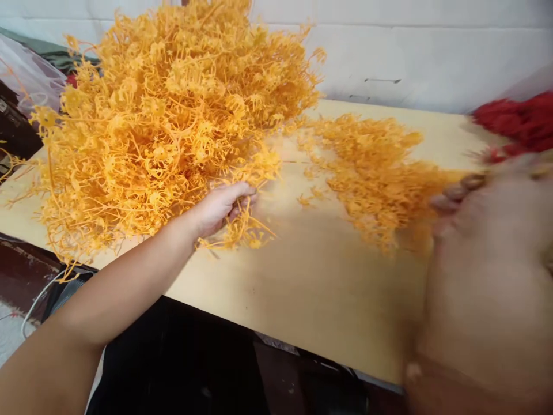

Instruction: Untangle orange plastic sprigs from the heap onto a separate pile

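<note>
A tall heap of orange plastic sprigs (pixel 173 109) covers the left half of a light wooden table (pixel 311 288). My left hand (pixel 222 206) reaches to the heap's right edge with its fingers closed on a small orange sprig (pixel 242 230) that trails onto the table. A flatter spread of orange sprigs (pixel 371 167) lies to the right. My right hand (pixel 488 253) is close to the camera and blurred, at that spread's right end; its fingertips touch the sprigs, and whether it grips any is unclear.
A pile of red plastic pieces (pixel 518 124) lies at the far right of the table. A white wall (pixel 432 52) runs behind the table. A clear bag (pixel 26 75) sits at the far left. Dark floor and a white cable (pixel 37 302) show below the table's near edge.
</note>
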{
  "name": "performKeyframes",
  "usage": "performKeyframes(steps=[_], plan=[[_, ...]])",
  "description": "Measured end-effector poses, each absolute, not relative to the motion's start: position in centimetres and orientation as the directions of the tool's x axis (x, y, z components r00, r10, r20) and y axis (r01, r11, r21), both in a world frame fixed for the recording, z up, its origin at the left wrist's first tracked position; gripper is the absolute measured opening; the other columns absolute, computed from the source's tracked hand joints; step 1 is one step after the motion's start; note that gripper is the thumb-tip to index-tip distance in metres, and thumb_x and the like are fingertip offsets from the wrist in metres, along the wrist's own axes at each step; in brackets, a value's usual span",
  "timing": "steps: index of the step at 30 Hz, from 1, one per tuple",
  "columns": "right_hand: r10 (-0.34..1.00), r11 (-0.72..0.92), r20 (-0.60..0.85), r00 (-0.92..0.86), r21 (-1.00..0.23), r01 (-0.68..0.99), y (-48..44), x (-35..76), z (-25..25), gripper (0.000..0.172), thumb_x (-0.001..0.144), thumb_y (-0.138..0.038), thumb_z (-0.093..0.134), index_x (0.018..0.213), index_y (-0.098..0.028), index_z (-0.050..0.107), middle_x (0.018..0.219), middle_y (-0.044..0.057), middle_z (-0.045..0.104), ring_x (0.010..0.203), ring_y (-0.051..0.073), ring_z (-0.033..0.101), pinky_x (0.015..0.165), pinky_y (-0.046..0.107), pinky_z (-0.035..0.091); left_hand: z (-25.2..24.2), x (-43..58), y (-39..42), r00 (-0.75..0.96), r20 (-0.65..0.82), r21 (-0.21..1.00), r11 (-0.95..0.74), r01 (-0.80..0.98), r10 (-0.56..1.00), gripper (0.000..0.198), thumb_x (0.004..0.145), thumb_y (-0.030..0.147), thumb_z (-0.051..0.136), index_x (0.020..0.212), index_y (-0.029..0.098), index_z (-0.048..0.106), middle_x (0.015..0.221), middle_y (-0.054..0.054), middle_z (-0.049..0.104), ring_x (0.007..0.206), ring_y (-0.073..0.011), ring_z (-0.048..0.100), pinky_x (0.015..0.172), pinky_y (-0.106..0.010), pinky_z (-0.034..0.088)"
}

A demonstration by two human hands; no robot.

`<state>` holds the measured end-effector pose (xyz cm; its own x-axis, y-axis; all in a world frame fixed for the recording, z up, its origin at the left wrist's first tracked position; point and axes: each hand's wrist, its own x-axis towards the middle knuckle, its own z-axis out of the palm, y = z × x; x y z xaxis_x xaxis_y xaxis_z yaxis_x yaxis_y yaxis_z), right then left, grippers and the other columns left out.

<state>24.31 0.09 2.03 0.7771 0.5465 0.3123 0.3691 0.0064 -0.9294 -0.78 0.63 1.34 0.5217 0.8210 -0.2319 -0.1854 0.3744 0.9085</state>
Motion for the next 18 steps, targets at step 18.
performKeyframes(steps=[18], plan=[[0.956, 0.287, 0.266, -0.121, -0.767, 0.574, -5.3, 13.0, 4.5, 0.043, 0.069, -0.055, 0.059, 0.054, -0.015, 0.054, 0.049, 0.001, 0.047, 0.045, 0.007, 0.040, 0.042, 0.023, 0.029, 1.7, -0.3, 1.5, 0.386, -0.341, 0.782, 0.487, -0.389, 0.857, 0.028, 0.085, 0.023, 0.042, 0.059, 0.014, 0.049, 0.047, 0.003, 0.048, 0.040, -0.0049, 0.042, 0.043, -0.017, 0.030]])
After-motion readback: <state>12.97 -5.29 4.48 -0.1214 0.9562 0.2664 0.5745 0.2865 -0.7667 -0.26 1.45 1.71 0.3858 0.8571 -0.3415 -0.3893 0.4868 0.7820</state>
